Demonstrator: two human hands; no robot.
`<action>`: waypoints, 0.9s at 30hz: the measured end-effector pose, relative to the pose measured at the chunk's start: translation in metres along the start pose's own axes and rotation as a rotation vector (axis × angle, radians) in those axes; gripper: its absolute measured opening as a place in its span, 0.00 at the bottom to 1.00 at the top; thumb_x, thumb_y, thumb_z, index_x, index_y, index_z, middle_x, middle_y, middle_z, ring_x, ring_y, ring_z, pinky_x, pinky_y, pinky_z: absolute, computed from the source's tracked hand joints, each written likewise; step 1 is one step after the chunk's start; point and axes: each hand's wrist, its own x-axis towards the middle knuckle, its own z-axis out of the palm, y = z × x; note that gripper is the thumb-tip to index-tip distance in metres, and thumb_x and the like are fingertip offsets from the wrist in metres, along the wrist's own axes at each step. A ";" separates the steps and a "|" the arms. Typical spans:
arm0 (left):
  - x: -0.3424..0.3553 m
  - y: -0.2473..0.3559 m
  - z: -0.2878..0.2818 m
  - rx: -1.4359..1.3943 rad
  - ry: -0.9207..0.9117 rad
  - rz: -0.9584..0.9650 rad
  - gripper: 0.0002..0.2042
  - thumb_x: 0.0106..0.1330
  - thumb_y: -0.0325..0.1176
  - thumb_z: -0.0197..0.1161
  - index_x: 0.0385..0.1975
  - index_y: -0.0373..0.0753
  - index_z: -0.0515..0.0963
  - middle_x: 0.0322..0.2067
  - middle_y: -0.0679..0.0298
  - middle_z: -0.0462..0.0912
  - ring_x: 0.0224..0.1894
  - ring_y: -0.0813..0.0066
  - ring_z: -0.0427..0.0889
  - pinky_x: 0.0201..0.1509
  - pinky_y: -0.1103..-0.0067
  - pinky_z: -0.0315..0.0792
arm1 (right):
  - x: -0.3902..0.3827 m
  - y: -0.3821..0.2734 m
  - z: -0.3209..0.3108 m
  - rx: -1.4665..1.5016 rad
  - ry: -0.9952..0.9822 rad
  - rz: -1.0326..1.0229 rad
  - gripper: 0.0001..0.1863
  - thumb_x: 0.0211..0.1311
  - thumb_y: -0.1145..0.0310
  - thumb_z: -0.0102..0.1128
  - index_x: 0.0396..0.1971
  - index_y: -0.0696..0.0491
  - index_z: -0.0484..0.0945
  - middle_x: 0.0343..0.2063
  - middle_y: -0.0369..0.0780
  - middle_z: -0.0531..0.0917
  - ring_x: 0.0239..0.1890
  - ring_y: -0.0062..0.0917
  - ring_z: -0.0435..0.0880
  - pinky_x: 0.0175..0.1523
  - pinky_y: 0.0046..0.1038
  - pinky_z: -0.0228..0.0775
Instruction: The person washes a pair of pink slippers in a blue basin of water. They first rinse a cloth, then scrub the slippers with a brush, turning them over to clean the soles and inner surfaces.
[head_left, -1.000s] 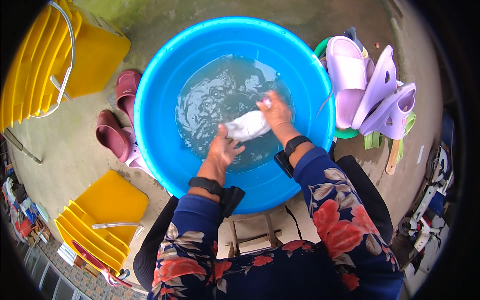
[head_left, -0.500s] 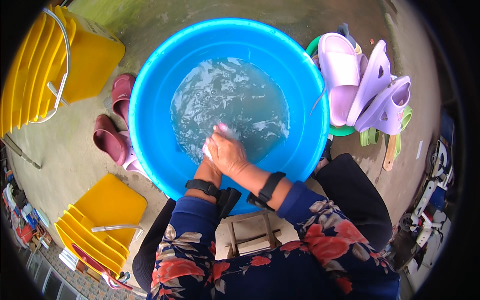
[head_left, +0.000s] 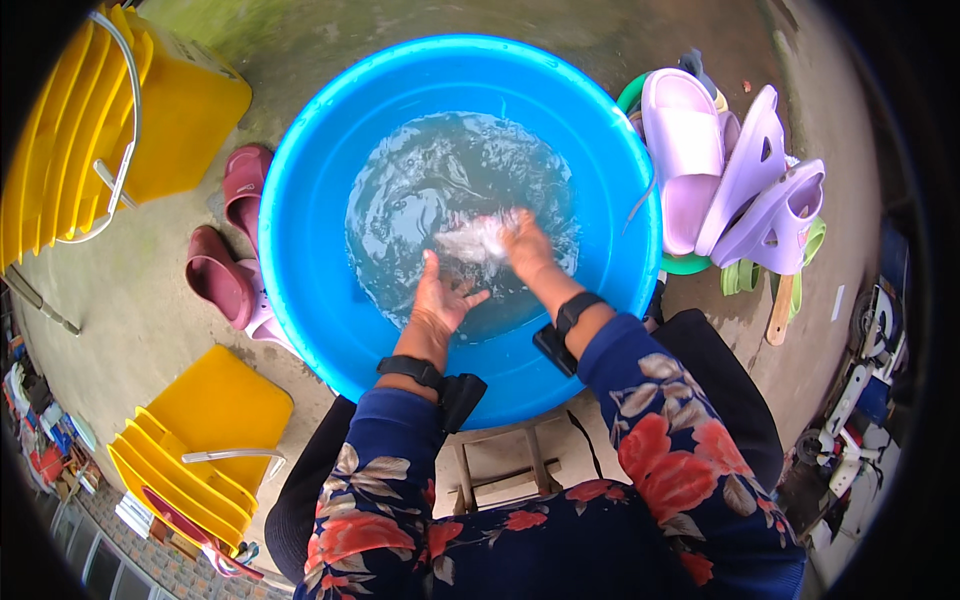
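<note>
A big blue plastic basin (head_left: 312,200) holds cloudy water, with ripples across its surface. In it, my right hand (head_left: 530,250) grips a white and pinkish item (head_left: 470,236), blurred and partly under water, perhaps cloth. My left hand (head_left: 442,302) is open just below and to the left of that item, thumb up and fingers apart, over the water at the basin's near side. Both wrists wear black straps with small devices.
Lilac slippers (head_left: 680,160) are piled on a green bowl (head_left: 685,263) at the right, near green sandals and a wooden handle. Maroon clogs (head_left: 215,270) lie left of the basin. Stacked yellow buckets stand upper left (head_left: 190,120) and lower left (head_left: 210,400). A low stool is below the basin.
From being closed together low in the basin half a second ago, my hands have separated; the right moved up and right with the white item, and the left hand has opened.
</note>
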 end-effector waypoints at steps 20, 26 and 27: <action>-0.004 0.011 0.013 -0.045 -0.172 0.116 0.14 0.61 0.29 0.44 0.48 0.42 0.64 0.44 0.61 0.70 0.46 0.66 0.70 0.49 0.73 0.67 | 0.012 -0.025 -0.019 -0.039 -0.005 0.075 0.14 0.47 0.59 0.58 0.32 0.51 0.74 0.26 0.43 0.79 0.31 0.32 0.78 0.37 0.29 0.68; 0.010 0.016 -0.018 0.155 0.086 0.200 0.17 0.56 0.22 0.53 0.46 0.37 0.64 0.37 0.63 0.72 0.34 0.75 0.72 0.37 0.80 0.70 | 0.025 0.011 -0.030 0.897 -0.030 0.152 0.14 0.47 0.73 0.60 0.37 0.54 0.72 0.31 0.40 0.76 0.31 0.25 0.76 0.35 0.24 0.69; 0.007 0.018 -0.019 0.175 0.145 0.193 0.18 0.54 0.23 0.56 0.46 0.37 0.63 0.33 0.65 0.73 0.29 0.80 0.71 0.31 0.83 0.70 | 0.025 0.014 -0.033 1.012 -0.075 0.146 0.16 0.48 0.73 0.59 0.40 0.52 0.70 0.31 0.38 0.75 0.31 0.24 0.75 0.34 0.25 0.71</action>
